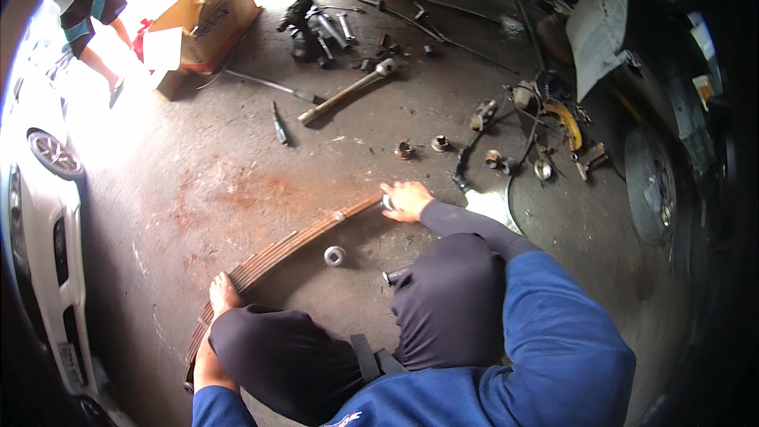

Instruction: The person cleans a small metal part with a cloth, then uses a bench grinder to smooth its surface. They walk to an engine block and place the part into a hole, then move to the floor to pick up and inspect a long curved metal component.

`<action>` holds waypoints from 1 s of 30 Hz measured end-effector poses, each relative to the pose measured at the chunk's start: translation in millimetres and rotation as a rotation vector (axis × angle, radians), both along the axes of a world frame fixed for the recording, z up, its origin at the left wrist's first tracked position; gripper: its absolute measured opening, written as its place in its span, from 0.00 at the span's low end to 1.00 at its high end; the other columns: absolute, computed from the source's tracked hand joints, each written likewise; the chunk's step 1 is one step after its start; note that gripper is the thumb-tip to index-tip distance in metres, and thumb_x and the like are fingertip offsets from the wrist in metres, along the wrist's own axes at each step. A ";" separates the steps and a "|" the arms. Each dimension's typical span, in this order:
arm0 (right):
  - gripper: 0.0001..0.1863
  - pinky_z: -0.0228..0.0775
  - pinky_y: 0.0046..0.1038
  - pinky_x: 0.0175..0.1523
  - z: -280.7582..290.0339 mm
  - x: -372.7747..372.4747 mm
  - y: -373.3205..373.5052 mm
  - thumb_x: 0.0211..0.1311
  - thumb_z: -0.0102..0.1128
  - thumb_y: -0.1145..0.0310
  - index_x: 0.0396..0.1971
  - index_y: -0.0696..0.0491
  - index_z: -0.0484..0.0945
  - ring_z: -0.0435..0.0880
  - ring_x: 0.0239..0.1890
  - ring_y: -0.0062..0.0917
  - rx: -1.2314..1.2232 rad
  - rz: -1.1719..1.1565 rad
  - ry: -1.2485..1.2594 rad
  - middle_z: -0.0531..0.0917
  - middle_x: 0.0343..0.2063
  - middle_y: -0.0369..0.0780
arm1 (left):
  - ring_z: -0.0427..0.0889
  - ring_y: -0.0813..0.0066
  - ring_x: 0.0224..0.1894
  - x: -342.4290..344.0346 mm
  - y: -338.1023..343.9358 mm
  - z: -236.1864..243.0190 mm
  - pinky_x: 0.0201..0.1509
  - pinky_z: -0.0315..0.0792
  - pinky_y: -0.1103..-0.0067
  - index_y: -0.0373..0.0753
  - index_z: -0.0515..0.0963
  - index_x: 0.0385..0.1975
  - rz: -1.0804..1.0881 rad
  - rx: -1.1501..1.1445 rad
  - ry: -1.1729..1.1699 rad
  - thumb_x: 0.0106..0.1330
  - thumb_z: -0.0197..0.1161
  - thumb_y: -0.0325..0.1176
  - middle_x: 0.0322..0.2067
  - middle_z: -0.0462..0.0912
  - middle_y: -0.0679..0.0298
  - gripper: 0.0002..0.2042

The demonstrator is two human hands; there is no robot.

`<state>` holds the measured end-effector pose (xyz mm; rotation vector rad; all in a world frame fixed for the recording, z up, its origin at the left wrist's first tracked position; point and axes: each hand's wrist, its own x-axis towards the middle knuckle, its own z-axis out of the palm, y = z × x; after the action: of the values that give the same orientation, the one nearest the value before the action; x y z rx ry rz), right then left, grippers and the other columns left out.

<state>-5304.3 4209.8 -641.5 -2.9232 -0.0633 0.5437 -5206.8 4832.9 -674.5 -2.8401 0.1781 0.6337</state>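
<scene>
A rusty leaf spring [273,256] with several stacked blades lies in a curve across the floor in front of my knees. My left hand [224,294] is closed over its thick middle part, beside my left knee. At the far right end, my right hand [409,201] has its fingers bent around a small silvery round piece [387,202] at the spring's tip. Whether that piece sits inside the spring's eye is hidden by the fingers. Inside the curve a silvery metal ring or socket [335,256] rests on the floor. A short metal cylinder [394,276] shows partly beside my right knee.
Ahead lie a long-handled hammer [348,93], a screwdriver-like tool [279,123] and an open cardboard box [213,28]. Metal parts [440,143] and a yellow curved piece [566,122] are at right, near a wheel [648,186]. A white car [51,261] stands left; a person [88,12] is beyond.
</scene>
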 end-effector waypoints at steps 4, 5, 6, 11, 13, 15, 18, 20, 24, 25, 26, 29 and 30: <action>0.46 0.81 0.48 0.55 1.5 -62.0 -8.4 0.67 0.61 0.34 0.73 0.54 0.69 0.90 0.50 0.47 0.021 0.106 0.003 0.88 0.45 0.52 | 0.79 0.51 0.61 -19.8 2.1 -8.9 0.66 0.74 0.61 0.34 0.73 0.56 -0.086 0.005 -0.066 0.59 0.73 0.37 0.54 0.81 0.48 0.27; 0.47 0.80 0.48 0.54 0.8 -80.4 -6.9 0.66 0.60 0.32 0.72 0.54 0.70 0.90 0.48 0.48 0.018 0.113 -0.002 0.89 0.45 0.51 | 0.80 0.51 0.61 -23.5 3.1 -12.5 0.65 0.74 0.61 0.34 0.73 0.55 -0.102 -0.003 -0.052 0.62 0.71 0.37 0.54 0.81 0.49 0.25; 0.47 0.80 0.48 0.54 0.1 -99.0 -5.0 0.66 0.59 0.30 0.71 0.54 0.71 0.90 0.47 0.49 -0.012 0.108 0.003 0.89 0.46 0.51 | 0.80 0.51 0.60 -30.6 5.9 -15.1 0.65 0.74 0.61 0.35 0.73 0.55 -0.125 -0.027 -0.070 0.64 0.69 0.38 0.53 0.82 0.49 0.23; 0.50 0.76 0.49 0.55 -4.4 -167.0 11.2 0.62 0.62 0.27 0.71 0.54 0.70 0.89 0.50 0.47 -0.035 -0.022 0.089 0.89 0.48 0.48 | 0.80 0.48 0.59 -52.5 9.9 -27.4 0.63 0.74 0.58 0.37 0.74 0.52 -0.215 -0.074 -0.136 0.71 0.60 0.42 0.52 0.82 0.50 0.18; 0.51 0.74 0.49 0.61 -3.7 -174.7 15.5 0.63 0.62 0.28 0.73 0.54 0.67 0.87 0.55 0.47 -0.044 -0.062 0.158 0.87 0.53 0.49 | 0.79 0.48 0.60 -56.8 8.2 -26.8 0.65 0.73 0.57 0.38 0.73 0.55 -0.250 -0.119 -0.171 0.71 0.60 0.42 0.53 0.81 0.50 0.19; 0.52 0.72 0.49 0.65 -1.2 -174.7 19.5 0.64 0.61 0.28 0.75 0.54 0.65 0.84 0.61 0.46 -0.071 -0.127 0.261 0.85 0.59 0.49 | 0.76 0.47 0.64 -58.9 7.5 -21.3 0.71 0.69 0.57 0.40 0.72 0.62 -0.206 -0.145 -0.085 0.71 0.60 0.42 0.57 0.79 0.50 0.23; 0.51 0.71 0.50 0.68 4.2 -170.9 27.4 0.66 0.60 0.29 0.76 0.54 0.64 0.81 0.65 0.46 -0.148 -0.123 0.320 0.83 0.61 0.49 | 0.72 0.46 0.70 -62.3 19.4 -2.3 0.77 0.64 0.58 0.35 0.65 0.73 -0.193 -0.331 -0.089 0.67 0.65 0.46 0.63 0.77 0.46 0.36; 0.49 0.72 0.50 0.67 7.3 -169.5 32.1 0.67 0.59 0.30 0.74 0.54 0.65 0.80 0.66 0.45 -0.208 -0.124 0.345 0.82 0.62 0.49 | 0.67 0.46 0.75 -69.5 38.0 15.1 0.80 0.60 0.57 0.37 0.60 0.78 -0.248 -0.331 -0.151 0.72 0.58 0.38 0.70 0.73 0.46 0.34; 0.48 0.74 0.49 0.64 7.9 -166.5 30.3 0.67 0.60 0.30 0.71 0.54 0.67 0.84 0.62 0.47 -0.177 -0.075 0.325 0.85 0.57 0.49 | 0.72 0.50 0.72 -76.0 65.9 30.4 0.78 0.63 0.58 0.34 0.64 0.75 -0.128 -0.013 -0.118 0.69 0.55 0.26 0.65 0.77 0.48 0.31; 0.48 0.75 0.49 0.64 6.7 -164.1 27.3 0.66 0.61 0.30 0.71 0.54 0.67 0.84 0.61 0.47 -0.152 -0.076 0.354 0.85 0.56 0.50 | 0.74 0.50 0.69 -70.5 64.9 27.6 0.76 0.65 0.60 0.33 0.66 0.72 -0.139 -0.073 -0.128 0.67 0.57 0.26 0.62 0.79 0.48 0.30; 0.48 0.75 0.49 0.63 5.5 -162.7 24.0 0.66 0.61 0.30 0.70 0.55 0.67 0.85 0.60 0.48 -0.121 -0.076 0.346 0.86 0.55 0.50 | 0.76 0.51 0.66 -65.4 65.9 26.5 0.74 0.68 0.61 0.32 0.69 0.69 -0.108 -0.082 -0.080 0.66 0.59 0.26 0.58 0.80 0.49 0.29; 0.48 0.78 0.50 0.60 -0.3 -157.8 15.1 0.64 0.64 0.31 0.70 0.56 0.68 0.88 0.55 0.50 -0.076 -0.012 0.335 0.88 0.51 0.53 | 0.79 0.51 0.59 -57.1 62.4 25.0 0.68 0.72 0.64 0.31 0.73 0.61 -0.144 -0.100 -0.042 0.62 0.65 0.28 0.52 0.81 0.49 0.25; 0.49 0.79 0.51 0.59 -1.8 -156.7 12.9 0.64 0.64 0.31 0.70 0.56 0.68 0.89 0.53 0.50 -0.056 0.011 0.333 0.88 0.50 0.54 | 0.80 0.51 0.57 -52.9 62.0 27.1 0.66 0.74 0.64 0.31 0.74 0.58 -0.169 -0.087 -0.040 0.61 0.67 0.29 0.50 0.81 0.50 0.24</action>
<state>-5461.0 4222.7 -643.3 -2.8415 -0.0225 1.0395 -5259.7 4894.9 -647.4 -2.8774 0.4432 0.5458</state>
